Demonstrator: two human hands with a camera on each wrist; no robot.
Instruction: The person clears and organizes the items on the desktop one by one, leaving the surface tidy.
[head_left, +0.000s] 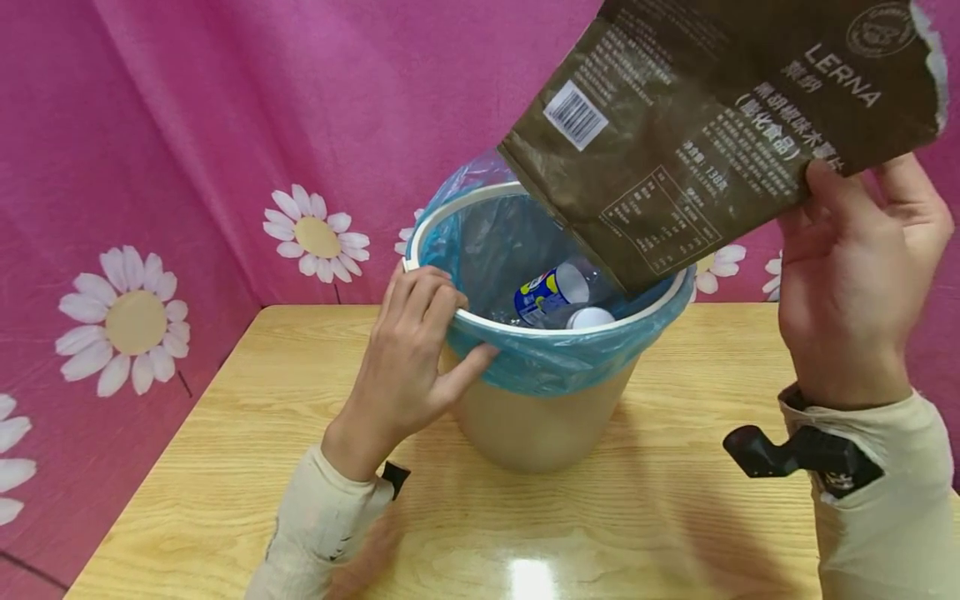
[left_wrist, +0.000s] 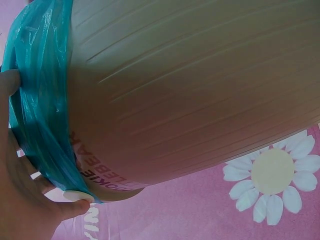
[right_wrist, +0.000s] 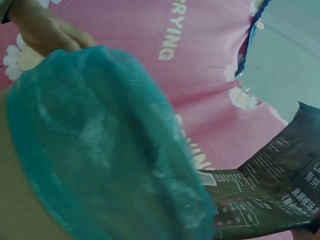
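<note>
Head view: we see the beige bin (head_left: 536,425) on the wooden table (head_left: 225,467), our left hand (head_left: 416,350) gripping its rim. Our right hand (head_left: 855,275) pinches the brown snack bag (head_left: 720,125), tilted, its lower corner over the bin's mouth above a bottle (head_left: 547,293).

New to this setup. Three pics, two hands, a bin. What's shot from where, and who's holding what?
No machine here: a person works bare-handed, wearing three cameras. The wide picture is from the head; the close-ups are from each wrist. On the wooden table stands a beige bin lined with a blue bag; a bottle lies inside. The left hand grips the bin's rim. The right hand holds a brown snack bag, its lower corner dipping into the bin. Pink flowered cloth hangs behind.
</note>
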